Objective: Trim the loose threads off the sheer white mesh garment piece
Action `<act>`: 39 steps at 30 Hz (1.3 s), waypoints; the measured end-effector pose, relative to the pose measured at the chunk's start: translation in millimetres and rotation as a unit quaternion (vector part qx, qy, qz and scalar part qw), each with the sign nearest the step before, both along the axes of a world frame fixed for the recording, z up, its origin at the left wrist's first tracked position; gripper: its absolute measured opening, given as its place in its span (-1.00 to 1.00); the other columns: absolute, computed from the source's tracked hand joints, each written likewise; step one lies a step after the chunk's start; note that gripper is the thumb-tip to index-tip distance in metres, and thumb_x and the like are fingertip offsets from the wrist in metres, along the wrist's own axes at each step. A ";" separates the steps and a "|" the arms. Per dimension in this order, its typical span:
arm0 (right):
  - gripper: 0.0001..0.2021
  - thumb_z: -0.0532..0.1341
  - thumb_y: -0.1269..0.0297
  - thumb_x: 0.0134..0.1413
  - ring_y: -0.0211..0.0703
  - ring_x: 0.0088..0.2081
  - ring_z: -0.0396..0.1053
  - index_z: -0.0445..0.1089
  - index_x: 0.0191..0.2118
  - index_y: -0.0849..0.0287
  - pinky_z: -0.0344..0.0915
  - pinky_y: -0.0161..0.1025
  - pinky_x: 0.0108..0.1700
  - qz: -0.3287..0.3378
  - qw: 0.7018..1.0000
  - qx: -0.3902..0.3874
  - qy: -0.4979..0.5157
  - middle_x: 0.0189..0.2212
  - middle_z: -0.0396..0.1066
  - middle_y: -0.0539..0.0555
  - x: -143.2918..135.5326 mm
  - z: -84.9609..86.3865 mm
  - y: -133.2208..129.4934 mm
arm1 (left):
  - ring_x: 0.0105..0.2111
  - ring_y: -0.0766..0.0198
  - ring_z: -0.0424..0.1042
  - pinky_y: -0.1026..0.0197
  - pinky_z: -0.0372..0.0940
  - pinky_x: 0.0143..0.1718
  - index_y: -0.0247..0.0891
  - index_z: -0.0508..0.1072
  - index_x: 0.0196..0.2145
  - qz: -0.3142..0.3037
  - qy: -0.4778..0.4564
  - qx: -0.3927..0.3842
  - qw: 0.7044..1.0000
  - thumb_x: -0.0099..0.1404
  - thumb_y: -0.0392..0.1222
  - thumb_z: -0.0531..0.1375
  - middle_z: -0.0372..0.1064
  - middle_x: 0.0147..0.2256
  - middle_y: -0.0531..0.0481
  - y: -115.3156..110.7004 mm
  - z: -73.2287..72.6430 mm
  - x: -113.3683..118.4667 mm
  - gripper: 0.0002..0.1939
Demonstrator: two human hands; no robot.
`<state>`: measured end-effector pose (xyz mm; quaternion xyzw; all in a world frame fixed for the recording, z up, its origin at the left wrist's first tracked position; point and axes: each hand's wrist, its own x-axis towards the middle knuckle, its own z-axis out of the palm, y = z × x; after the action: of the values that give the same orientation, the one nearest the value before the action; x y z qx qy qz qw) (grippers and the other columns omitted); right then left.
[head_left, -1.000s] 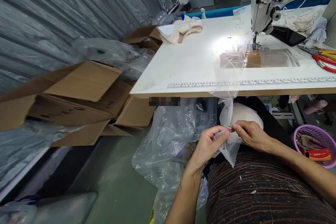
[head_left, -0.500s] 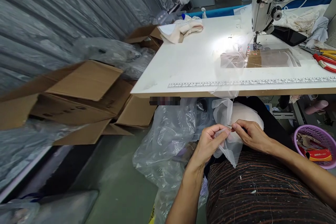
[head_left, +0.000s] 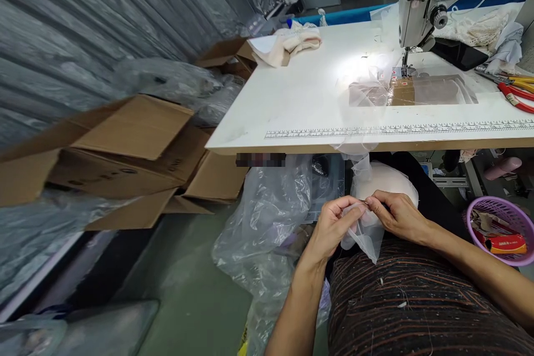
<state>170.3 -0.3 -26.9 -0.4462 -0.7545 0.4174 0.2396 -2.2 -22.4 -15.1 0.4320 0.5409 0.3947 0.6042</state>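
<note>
Brown cardboard box [head_left: 133, 128] at far left, then clear plastic [head_left: 267, 217]. Left hand [head_left: 334, 225] pinches sheer white fabric [head_left: 369, 242], which trails down from the surface [head_left: 292, 94], over its near edge, to between both hands. Right hand [head_left: 398, 217], close beside, grips a thin dark sliver [head_left: 364, 202] pointing left; the purple basket [head_left: 511, 211] sits right.

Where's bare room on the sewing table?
Bare: tabletop's left part, between cream cloth, ruler and left edge. Crowded: right end, with red-handled pliers and black slab; also beside the machine head, where sheer fabric runs over the front edge.
</note>
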 end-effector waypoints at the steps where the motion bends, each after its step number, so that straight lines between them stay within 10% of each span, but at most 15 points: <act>1: -0.58 -0.05 0.03 0.33 -0.25 -0.53 0.13 0.34 -0.43 0.14 0.04 -0.28 -0.41 -0.009 1.000 -0.004 0.000 -0.58 0.25 -0.03 -0.3 -1.1 -0.1 | -0.63 0.44 0.16 0.36 0.06 -0.60 -0.32 0.53 -0.51 0.000 -0.001 0.002 1.000 0.05 0.04 0.35 0.33 -0.61 0.08 0.0 -0.3 0.3 -0.68; 10: -0.48 0.11 -0.28 0.11 -0.25 -0.41 0.21 0.33 -0.31 0.18 0.21 -0.29 -0.34 -0.006 0.966 -0.171 0.196 -0.46 0.27 -0.02 12.4 -3.3 0.5 | -0.63 0.44 0.22 0.38 0.11 -0.60 -0.34 0.52 -0.43 -0.019 -0.037 -0.039 0.998 0.01 0.14 0.38 0.38 -0.57 0.05 10.2 -4.4 6.2 -0.57; 18: -0.58 0.24 -0.12 0.07 -0.32 -0.50 0.09 0.33 -0.42 0.21 0.09 -0.33 -0.43 0.006 0.956 -0.246 0.161 -0.56 0.19 -0.08 71.1 -11.0 -22.1 | -0.62 0.45 0.16 0.38 0.06 -0.62 -0.31 0.48 -0.41 -0.418 0.049 -0.081 0.903 0.07 0.13 0.34 0.30 -0.60 0.14 23.3 -10.0 3.3 -0.60; 25: -0.61 0.13 -0.11 0.09 -0.26 -0.49 0.13 0.34 -0.37 0.19 0.12 -0.30 -0.44 -0.184 0.971 -0.108 0.111 -0.55 0.22 -0.05 70.9 -46.5 4.8 | -0.35 0.21 0.47 0.22 0.34 -0.34 -0.25 0.50 -0.23 -0.180 0.148 0.111 0.966 0.13 0.02 0.30 0.52 -0.33 -0.05 70.2 -36.6 16.8 -0.68; 34: -0.70 0.05 0.09 0.13 -0.22 -0.53 0.24 0.42 -0.31 0.19 0.19 -0.28 -0.43 -0.208 0.976 -0.060 -0.021 -0.54 0.36 0.00 76.9 -58.2 8.4 | -0.21 0.14 0.49 0.06 0.38 -0.13 -0.19 0.50 -0.37 0.019 0.302 0.318 0.898 0.22 -0.12 0.25 0.49 -0.25 -0.07 51.8 -69.1 -2.8 -0.89; 39: -0.68 0.08 0.04 0.11 -0.23 -0.57 0.25 0.42 -0.26 0.18 0.19 -0.28 -0.48 -0.284 0.958 -0.039 -0.021 -0.53 0.39 0.00 73.5 -51.4 7.0 | -0.17 0.10 0.43 0.01 0.37 -0.12 -0.22 0.40 -0.14 0.150 0.340 0.336 0.866 0.04 0.02 0.39 0.38 -0.17 -0.10 49.9 -82.3 -7.5 -0.52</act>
<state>243.8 6.7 -78.3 -0.6598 -0.5850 0.3514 0.3145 -9.7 27.5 -97.4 0.6300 0.6056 0.4670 0.1353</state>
